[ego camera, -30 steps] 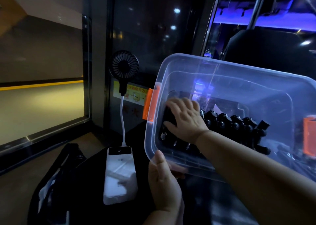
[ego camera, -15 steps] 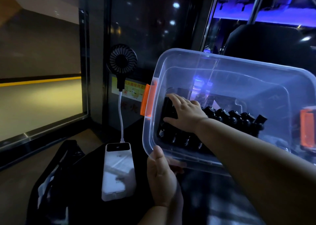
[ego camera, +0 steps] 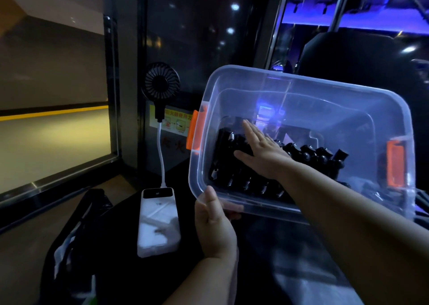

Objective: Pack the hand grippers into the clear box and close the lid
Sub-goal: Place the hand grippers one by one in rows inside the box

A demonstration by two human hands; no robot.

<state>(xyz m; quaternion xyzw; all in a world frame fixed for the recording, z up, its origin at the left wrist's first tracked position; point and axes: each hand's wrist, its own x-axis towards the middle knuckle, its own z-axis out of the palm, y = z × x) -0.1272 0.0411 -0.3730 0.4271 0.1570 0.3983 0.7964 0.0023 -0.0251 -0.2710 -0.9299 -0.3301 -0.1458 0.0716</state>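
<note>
A clear plastic box (ego camera: 301, 91) with orange latches is tilted with its opening toward me, and no lid is on it. Several black hand grippers (ego camera: 311, 157) with metal springs lie in a row inside. My left hand (ego camera: 214, 225) grips the box's near rim at the lower left corner, thumb over the edge. My right hand (ego camera: 260, 149) reaches into the box, fingers straight and flat on top of the grippers at the left end of the row. My forearm hides the middle of the row.
A white power bank (ego camera: 159, 221) lies on the dark surface left of the box, cabled to a small black fan (ego camera: 162, 82) standing behind it. A dark bag (ego camera: 76, 235) sits at the lower left. Glass panels and a dark seat lie beyond.
My right hand's curled fingers have straightened and now lie flat on the grippers. The box and my left hand have stayed about where they were.
</note>
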